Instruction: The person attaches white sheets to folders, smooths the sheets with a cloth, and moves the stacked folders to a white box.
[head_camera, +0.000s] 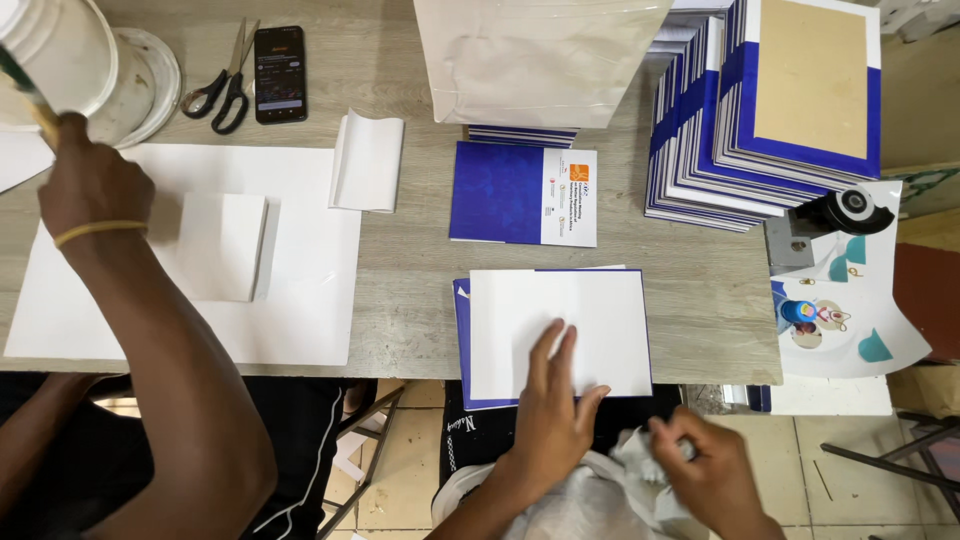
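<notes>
A white sheet (560, 330) is pressed flat by the open left hand (550, 420); a crumpled cloth (640, 460) is gripped in the right hand (705, 470). Blue booklets (720, 130) are stacked beyond.

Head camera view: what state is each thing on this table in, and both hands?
Left hand: open, flat on the white sheet.
Right hand: closed on crumpled white cloth.
Blue booklet: closed, lying flat.
Scissors: slightly open, lying flat.
Phone: screen lit.
Booklet stack: leaning, fanned out.
Folded paper: folded, apart from the large sheet.
</notes>
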